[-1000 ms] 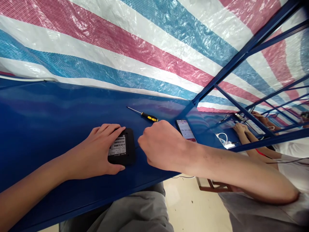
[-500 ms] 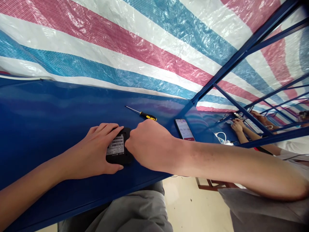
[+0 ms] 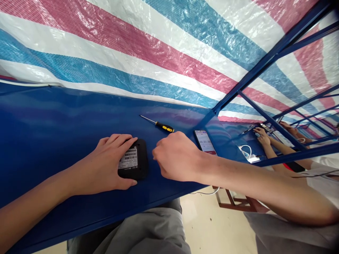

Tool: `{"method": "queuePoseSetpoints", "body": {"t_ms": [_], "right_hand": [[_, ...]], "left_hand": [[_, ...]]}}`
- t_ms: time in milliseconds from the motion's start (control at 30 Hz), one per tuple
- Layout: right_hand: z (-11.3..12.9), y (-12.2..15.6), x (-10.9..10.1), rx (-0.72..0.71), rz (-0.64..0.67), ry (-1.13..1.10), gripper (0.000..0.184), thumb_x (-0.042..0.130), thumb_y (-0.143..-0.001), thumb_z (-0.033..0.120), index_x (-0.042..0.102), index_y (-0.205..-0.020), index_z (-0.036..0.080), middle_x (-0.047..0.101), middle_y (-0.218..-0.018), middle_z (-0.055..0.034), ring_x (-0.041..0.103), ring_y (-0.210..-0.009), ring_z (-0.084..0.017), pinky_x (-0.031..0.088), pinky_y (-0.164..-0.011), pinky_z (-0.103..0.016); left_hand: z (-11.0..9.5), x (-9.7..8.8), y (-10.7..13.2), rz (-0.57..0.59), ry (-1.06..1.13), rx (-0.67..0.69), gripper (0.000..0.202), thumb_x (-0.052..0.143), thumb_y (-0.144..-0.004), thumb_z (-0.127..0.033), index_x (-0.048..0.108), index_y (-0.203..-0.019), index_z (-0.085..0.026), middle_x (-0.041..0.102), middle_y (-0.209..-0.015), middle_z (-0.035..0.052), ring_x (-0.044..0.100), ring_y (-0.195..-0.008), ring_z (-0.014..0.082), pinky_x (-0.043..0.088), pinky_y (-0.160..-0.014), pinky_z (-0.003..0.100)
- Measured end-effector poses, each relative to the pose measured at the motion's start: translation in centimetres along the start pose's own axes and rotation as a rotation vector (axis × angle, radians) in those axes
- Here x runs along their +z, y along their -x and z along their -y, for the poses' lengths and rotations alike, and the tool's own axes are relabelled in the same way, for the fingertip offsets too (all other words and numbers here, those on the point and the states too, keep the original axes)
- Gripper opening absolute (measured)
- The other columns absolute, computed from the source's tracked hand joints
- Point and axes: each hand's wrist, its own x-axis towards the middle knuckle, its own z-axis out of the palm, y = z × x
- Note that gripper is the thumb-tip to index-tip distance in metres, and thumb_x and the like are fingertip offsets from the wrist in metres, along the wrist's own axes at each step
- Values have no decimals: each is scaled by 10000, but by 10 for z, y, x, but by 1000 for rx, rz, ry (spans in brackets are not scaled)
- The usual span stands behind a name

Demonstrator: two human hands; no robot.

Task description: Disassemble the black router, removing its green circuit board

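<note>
A flat black device (image 3: pixel 142 158) with rounded corners lies on the blue table, its white barcode label facing up. My left hand (image 3: pixel 112 164) is closed around its left part, fingers over the far edge and thumb along the near edge. Just right of the device, and apart from it, my right hand (image 3: pixel 178 157) is curled with its fingertips pressed together. Whatever it may hold is hidden. Beyond the right hand lies a black and yellow screwdriver (image 3: pixel 164 127), its shaft pointing to the far left.
A phone (image 3: pixel 206 142) showing a running timer lies right of my right hand. Farther right are a white cable (image 3: pixel 247 151), blue metal bars (image 3: pixel 265 68) and another person's hands (image 3: pixel 262 135). Striped plastic sheeting (image 3: pixel 148 49) borders the table's back edge.
My right hand has moved off the device to the right, leaving a gap and uncovering its right side. The left hand keeps its grip on the device.
</note>
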Motion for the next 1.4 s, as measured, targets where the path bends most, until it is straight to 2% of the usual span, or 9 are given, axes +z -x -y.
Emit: {"method": "queuePoseSetpoints", "body": {"t_ms": [100, 300, 533, 633, 767, 900, 1133, 1300, 1400], "right_hand": [[-4, 9, 7, 14, 37, -72, 194, 683, -924, 158, 821, -789, 178, 804, -790, -83, 685, -628, -211, 224, -510, -345], [-12, 21, 32, 93, -65, -239, 284, 624, -1014, 185, 811, -802, 165, 786, -789, -76, 672, -661, -179, 179, -540, -343], [-17, 30, 77, 85, -293, -504, 287, 629, -1043, 193, 795, -812, 156, 789, -779, -49, 691, -690, -144, 290, -574, -293], [-16, 32, 96, 85, -414, -582, 280, 627, -1045, 208, 800, -827, 171, 776, -747, -33, 688, -669, -137, 338, -584, -273], [-14, 31, 113, 95, -506, -625, 277, 622, -1047, 219, 792, -830, 190, 754, -717, -10, 667, -640, -128, 375, -597, -256], [-9, 31, 119, 98, -568, -617, 306, 602, -1056, 238, 777, -812, 182, 727, -693, -6, 635, -618, -121, 360, -580, -257], [4, 37, 110, 97, -695, -311, 369, 583, -1053, 214, 695, -703, 186, 622, -619, 9, 519, -546, -126, 280, -538, -295], [13, 39, 111, 134, -769, -296, 392, 580, -1039, 176, 637, -651, 188, 588, -591, 16, 484, -520, -123, 275, -531, -303], [13, 39, 112, 157, -755, -336, 401, 577, -1041, 173, 630, -644, 186, 594, -589, 16, 487, -517, -118, 274, -533, -300]], "left_hand": [[5, 1, -1, -1, -7, 5, 1133, 763, -704, -777, 468, -1641, -213, 532, -1651, 173, 453, -1526, 467, 349, -1262, 581], [10, 0, -1, 54, -4, 27, 1158, 749, -738, -792, 413, -1684, -217, 496, -1679, 175, 429, -1544, 473, 357, -1253, 604], [0, -2, 2, 34, 19, -29, 1132, 789, -700, -714, 447, -1664, -229, 514, -1665, 153, 457, -1517, 469, 379, -1247, 594], [1, -2, 3, 14, 19, -37, 1120, 788, -699, -704, 439, -1663, -254, 522, -1660, 144, 453, -1520, 464, 367, -1253, 586], [5, -2, 3, 56, 12, -15, 1140, 782, -705, -730, 409, -1674, -259, 514, -1660, 150, 444, -1526, 466, 382, -1237, 584], [1, -5, 3, 38, 6, -32, 1122, 793, -698, -683, 422, -1657, -235, 523, -1645, 149, 448, -1521, 456, 391, -1233, 571], [-8, -11, 5, 45, 10, -51, 1106, 812, -695, -644, 435, -1638, -205, 524, -1637, 158, 452, -1518, 448, 367, -1250, 579], [-8, -12, 5, 40, 6, -50, 1097, 810, -691, -636, 426, -1641, -243, 532, -1635, 148, 450, -1520, 452, 363, -1253, 576], [-7, -11, 5, 43, 11, -58, 1105, 810, -697, -627, 407, -1654, -248, 518, -1639, 158, 442, -1517, 456, 386, -1231, 584]]}}
